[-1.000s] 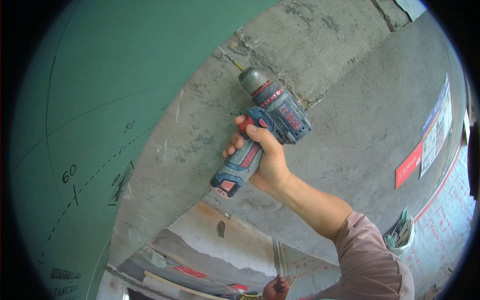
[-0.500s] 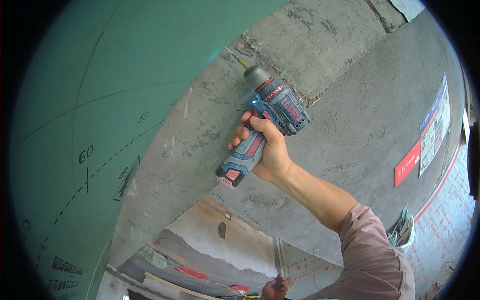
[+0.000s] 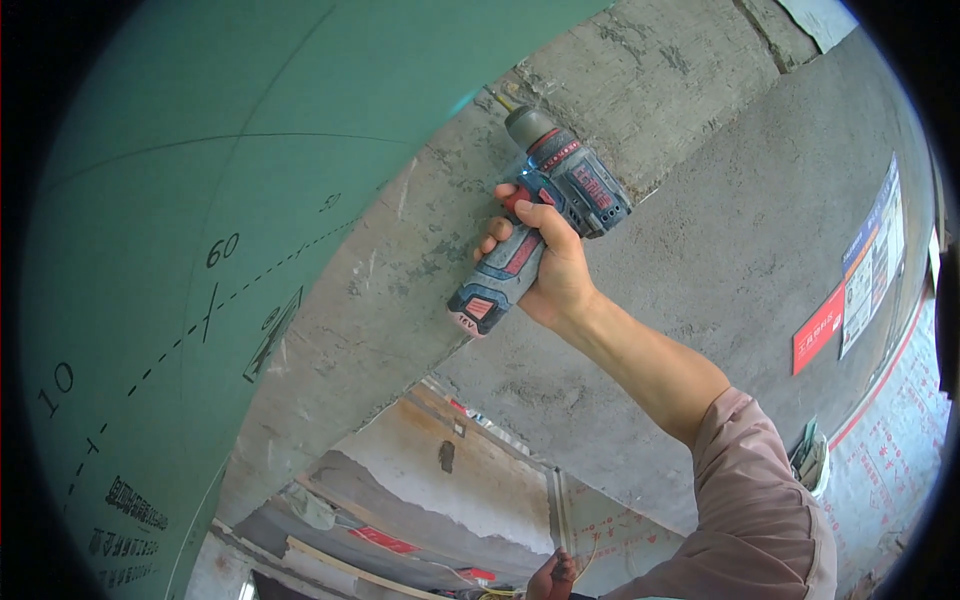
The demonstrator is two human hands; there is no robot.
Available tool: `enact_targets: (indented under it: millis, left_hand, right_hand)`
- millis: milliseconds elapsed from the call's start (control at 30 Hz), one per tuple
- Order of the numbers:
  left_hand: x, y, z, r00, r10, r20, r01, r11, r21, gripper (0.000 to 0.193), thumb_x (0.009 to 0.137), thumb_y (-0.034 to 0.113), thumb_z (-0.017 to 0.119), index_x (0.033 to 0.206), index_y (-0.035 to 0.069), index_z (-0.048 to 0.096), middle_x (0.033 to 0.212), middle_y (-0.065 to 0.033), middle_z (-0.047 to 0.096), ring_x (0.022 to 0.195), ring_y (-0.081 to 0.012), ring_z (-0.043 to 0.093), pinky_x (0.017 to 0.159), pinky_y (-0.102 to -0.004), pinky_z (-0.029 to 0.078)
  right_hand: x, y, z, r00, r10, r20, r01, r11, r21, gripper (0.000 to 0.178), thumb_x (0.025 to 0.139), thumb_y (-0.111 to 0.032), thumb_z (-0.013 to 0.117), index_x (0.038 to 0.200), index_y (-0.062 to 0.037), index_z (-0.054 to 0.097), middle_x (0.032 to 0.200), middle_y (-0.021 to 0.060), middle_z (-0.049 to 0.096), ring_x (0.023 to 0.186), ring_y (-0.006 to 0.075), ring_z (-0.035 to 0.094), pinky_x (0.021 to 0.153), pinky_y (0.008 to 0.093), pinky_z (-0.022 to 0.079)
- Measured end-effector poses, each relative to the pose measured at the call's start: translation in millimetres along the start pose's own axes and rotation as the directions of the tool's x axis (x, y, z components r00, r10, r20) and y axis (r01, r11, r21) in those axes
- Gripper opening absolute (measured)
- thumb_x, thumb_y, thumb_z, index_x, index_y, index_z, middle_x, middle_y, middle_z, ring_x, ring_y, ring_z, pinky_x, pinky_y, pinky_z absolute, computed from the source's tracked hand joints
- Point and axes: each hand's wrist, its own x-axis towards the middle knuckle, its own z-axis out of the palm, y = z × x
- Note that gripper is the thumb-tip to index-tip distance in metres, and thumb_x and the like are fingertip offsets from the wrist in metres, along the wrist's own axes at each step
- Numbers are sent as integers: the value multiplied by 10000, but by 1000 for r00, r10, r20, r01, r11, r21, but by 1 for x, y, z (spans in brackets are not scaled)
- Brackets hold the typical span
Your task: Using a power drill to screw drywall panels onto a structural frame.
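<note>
Rough concrete (image 3: 690,260) backdrop | right hand (image 3: 560,265) wrapped round drill (image 3: 585,192), upper centre, finger on trigger (image 3: 517,197) | bit (image 3: 502,99) at edge of green board (image 3: 320,95), contact unclear | lower-edge hand (image 3: 548,580): owner, grip unclear | looks mid-step, amount done/left unclear

One drill (image 3: 590,195); two hands (image 3: 562,272) (image 3: 546,578); one green board (image 3: 330,90); one white bag (image 3: 822,472)

We're standing on an indoor building site.
Bare concrete (image 3: 690,280), green board (image 3: 250,190) and printed floor sheeting (image 3: 885,430) are surrounding us.
</note>
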Motion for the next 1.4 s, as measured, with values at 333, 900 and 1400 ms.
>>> enact_targets:
  millis: [333,900,1400]
  left_hand:
    - [46,22,-42,946,-239,220,309,872,-380,191,964,223,551,1006,48,614,810,-45,530,693,-137,462,574,-254,359]
    - [18,131,95,848,68,526,218,859,-463,129,921,158,575,907,34,607,872,-50,558,757,-151,484,584,-262,359]
    - [92,120,64,978,55,203,-55,998,-7,368,958,492,506,786,171,556,600,33,439,463,-114,309,421,-301,291]
  right_hand:
    - [-58,10,-25,995,63,-80,-71,992,-105,286,858,-239,616,1091,-84,556,739,41,584,748,202,598,760,390,499]
    - [-326,65,-122,693,642,-329,-673,412,-614,228,780,-133,711,991,-67,654,777,3,635,671,98,571,596,274,465]
    - [-345,59,-129,675,629,-386,-697,371,-614,230,776,-102,687,987,-26,637,844,30,639,733,113,574,659,267,474]
